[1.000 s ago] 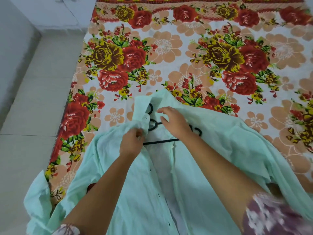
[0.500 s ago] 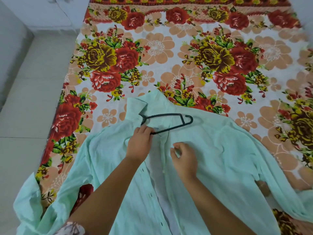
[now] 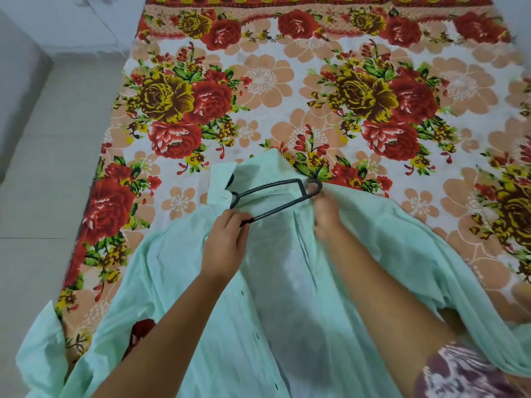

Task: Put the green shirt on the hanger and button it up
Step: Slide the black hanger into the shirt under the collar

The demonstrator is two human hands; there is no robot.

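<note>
the thin, pale green shirt (image 3: 287, 311) lies open and creased on a floral sheet (image 3: 258, 81), a slim dark hanger (image 3: 281, 208) at its collar. the left hand (image 3: 227, 242) pinches the hanger's bar; the blurred right hand (image 3: 327, 214) touches cloth, grip unclear.

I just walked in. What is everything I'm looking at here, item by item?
green shirt: one, pale mint green, spread open on the bed, partly hanging over its near-left edge
hanger: one, black, at the shirt's collar, one end tucked under the fabric
buttons: three visible, dark, down the shirt's front edge beside the left forearm
bedsheet: one, white with red, yellow and peach flowers, covering the bed
floor: pale tiles, left of the bed
sleeve: one, maroon and white pattern, on the right arm, bottom right
left hand: grips the hanger's lower bar
right hand: blurred, on the shirt fabric by the hanger's right end; grip unclear
</note>
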